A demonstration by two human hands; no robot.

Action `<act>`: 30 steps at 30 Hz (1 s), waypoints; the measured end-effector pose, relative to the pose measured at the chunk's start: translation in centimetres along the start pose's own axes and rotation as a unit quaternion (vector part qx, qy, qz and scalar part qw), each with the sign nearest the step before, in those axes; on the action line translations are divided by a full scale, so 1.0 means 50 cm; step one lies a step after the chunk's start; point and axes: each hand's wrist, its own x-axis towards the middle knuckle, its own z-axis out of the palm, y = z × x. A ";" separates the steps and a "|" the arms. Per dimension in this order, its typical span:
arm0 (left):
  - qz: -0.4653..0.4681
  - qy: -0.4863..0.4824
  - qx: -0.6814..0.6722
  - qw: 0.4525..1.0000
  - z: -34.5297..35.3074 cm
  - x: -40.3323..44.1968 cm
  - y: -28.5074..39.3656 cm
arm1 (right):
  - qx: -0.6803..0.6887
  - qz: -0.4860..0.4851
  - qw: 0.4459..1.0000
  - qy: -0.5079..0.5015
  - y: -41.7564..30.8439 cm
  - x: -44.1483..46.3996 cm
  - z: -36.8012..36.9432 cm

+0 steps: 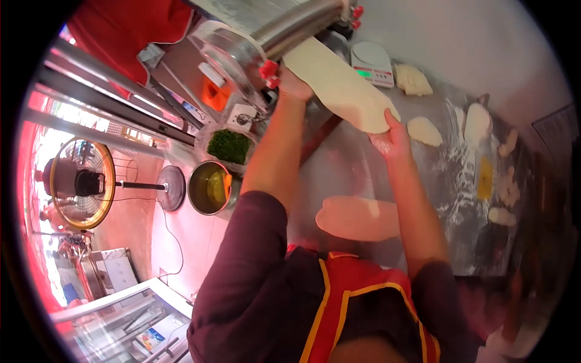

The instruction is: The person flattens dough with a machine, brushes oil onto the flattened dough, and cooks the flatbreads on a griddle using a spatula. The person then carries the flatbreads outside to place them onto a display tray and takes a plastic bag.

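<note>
A long, pale sheet of dough (pixel 339 81) stretches from the metal rollers (pixel 299 30) of a dough sheeter down toward the right. The thumb of my right hand (pixel 387 136) lies over its lower end, with the fingers beneath, so that end is gripped. Beside the sheeter's red knobs, my left hand (pixel 295 85) is at the sheet's left edge; its fingers are hidden, so their closure does not show. A second flat oval of dough (pixel 357 219) lies on the metal table (pixel 339 163) close to my body.
A digital scale (pixel 372 63), a dough lump (pixel 413 80) and a small dough piece (pixel 425 131) sit at the back. Floured dough pieces and a yellow scraper (pixel 485 178) lie right. Left are chopped greens (pixel 229 146), a metal pot (pixel 209 189) and a fan (pixel 82 183).
</note>
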 end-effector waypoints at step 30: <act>-0.203 0.273 0.592 0.731 0.048 -0.532 -0.266 | -0.648 -0.145 0.745 0.064 -0.224 0.111 -0.446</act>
